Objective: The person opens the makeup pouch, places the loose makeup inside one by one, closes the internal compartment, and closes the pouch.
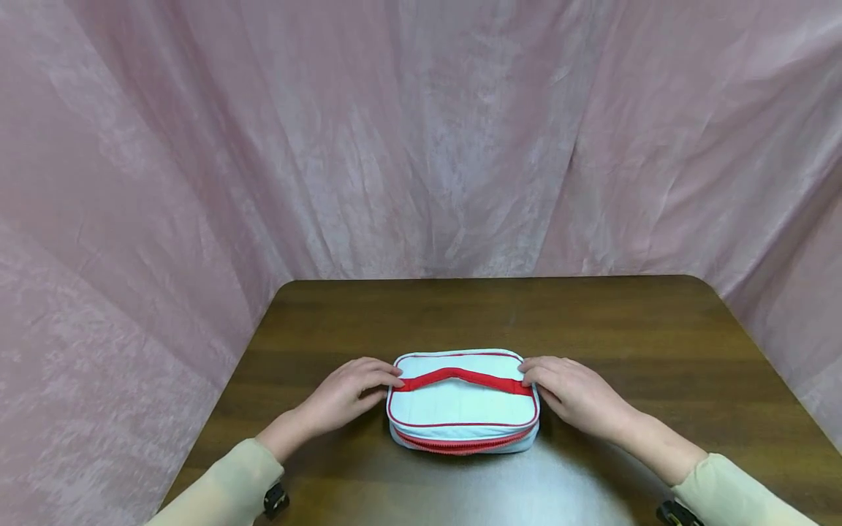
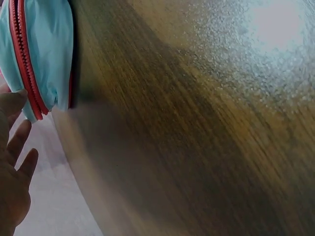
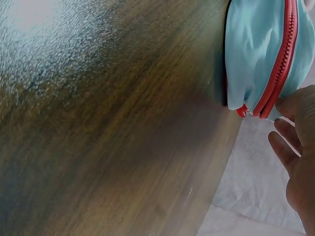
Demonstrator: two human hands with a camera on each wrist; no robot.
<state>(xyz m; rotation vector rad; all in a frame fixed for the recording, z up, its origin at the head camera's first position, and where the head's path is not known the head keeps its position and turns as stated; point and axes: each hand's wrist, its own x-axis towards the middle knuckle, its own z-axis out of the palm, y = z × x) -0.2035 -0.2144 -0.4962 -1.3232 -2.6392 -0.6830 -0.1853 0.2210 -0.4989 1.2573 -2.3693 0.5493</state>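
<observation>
A pale blue-white zippered pouch (image 1: pixel 463 405) with red piping lies on the table, its red zipper (image 1: pixel 463 444) along the side facing me. Across the top runs a red strap handle (image 1: pixel 454 375), bowed up a little in the middle. My left hand (image 1: pixel 349 391) touches the pouch's left end, fingertips at the strap's end. At the opposite end, the fingertips of my right hand (image 1: pixel 579 394) rest on the top edge by the strap. In the right wrist view a red zipper pull (image 3: pixel 241 111) hangs at the pouch's right corner, and the zipper looks closed.
The pouch is near the middle of a brown wooden table (image 1: pixel 368 314) with rounded far corners. Behind and beside it hangs a pink velvet curtain (image 1: pixel 421 146). A bright glare shows on the table's near part.
</observation>
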